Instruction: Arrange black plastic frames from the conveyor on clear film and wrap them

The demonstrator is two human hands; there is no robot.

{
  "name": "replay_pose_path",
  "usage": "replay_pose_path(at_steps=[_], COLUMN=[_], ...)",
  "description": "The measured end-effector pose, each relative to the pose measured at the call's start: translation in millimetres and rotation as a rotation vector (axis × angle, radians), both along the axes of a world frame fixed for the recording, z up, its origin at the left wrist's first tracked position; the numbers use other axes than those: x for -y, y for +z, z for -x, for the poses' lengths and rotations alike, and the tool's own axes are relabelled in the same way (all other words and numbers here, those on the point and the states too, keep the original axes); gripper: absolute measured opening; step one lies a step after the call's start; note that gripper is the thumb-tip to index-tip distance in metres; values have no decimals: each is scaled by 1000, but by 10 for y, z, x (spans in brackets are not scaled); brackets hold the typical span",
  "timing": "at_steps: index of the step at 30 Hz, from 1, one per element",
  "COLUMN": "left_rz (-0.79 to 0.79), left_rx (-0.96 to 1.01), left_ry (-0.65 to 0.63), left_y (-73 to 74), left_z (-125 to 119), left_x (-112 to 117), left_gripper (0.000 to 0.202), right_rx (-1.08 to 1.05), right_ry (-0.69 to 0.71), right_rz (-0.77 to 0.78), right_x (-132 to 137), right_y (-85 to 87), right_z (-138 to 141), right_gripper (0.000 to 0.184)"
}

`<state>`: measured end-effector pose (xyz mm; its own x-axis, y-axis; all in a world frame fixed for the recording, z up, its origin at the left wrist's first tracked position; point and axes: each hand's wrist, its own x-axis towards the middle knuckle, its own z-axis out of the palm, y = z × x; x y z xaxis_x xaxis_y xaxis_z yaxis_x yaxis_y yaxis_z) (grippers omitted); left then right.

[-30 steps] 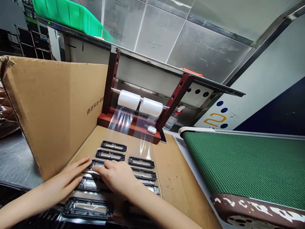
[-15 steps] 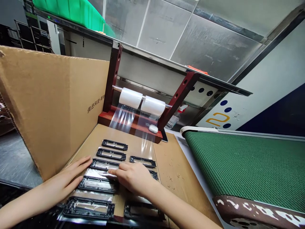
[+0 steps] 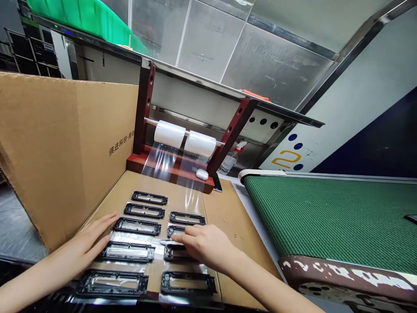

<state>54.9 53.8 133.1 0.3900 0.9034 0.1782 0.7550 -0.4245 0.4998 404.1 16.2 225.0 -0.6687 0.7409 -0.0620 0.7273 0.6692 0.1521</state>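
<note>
My left hand (image 3: 89, 241) lies with its fingers stretched out along the left edge of the clear film (image 3: 125, 237). Its fingertips touch or nearly touch the ends of black rectangular plastic frames (image 3: 138, 225). In a pinch, my right hand (image 3: 208, 244) holds a thin pointed tool (image 3: 164, 242); most of it is hidden by the fingers, so its kind is unclear. That tip is over the gap between the two columns of frames, which rest on two film strips. Part of one right-column frame (image 3: 174, 252) is covered by my right hand.
Two film rolls (image 3: 170, 134) hang on a dark red stand (image 3: 169, 170) at the back. A small white case (image 3: 202, 174) sits on its base. A cardboard panel (image 3: 65, 143) rises at left. The green conveyor belt (image 3: 312, 217) runs at right, a spray bottle (image 3: 229, 162) behind.
My right hand has moved right with the tool, from the left column of frames to the right column. My left hand stays by the left frames. The view has shifted slightly, and a dark object appears on the belt.
</note>
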Motion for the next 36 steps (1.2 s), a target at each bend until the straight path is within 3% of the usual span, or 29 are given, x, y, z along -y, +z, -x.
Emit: replay_pose_path(at_steps=[5,13,20,24,29,36], left_rz=[-65,-61,-1,17,2,-64], left_rx=[-1,-93,-124,-127,-108,-74], left_ry=[85,100,88,78,73,97], left_y=[-117,-35,-14,-26,-44,-225], left_z=[-165,-222,-216,-187,-158,-138], left_x=[-180,-387,-399,-405,-405,-426], left_gripper=[62,54,55,54,52,51], right_rx=[-60,-174,-177,-182,-125,-76], right_ry=[-65,-6,55,80,64,22], right_rz=[-17,-75,-67,-49,17,34], right_x=[-96,-591,-795,-821,-775,-669], right_y=[75,-196,-315,-300,-215,-136], right_z=[124,741,1039,1025,815,498], right_gripper=[34,37,34,37,35,35])
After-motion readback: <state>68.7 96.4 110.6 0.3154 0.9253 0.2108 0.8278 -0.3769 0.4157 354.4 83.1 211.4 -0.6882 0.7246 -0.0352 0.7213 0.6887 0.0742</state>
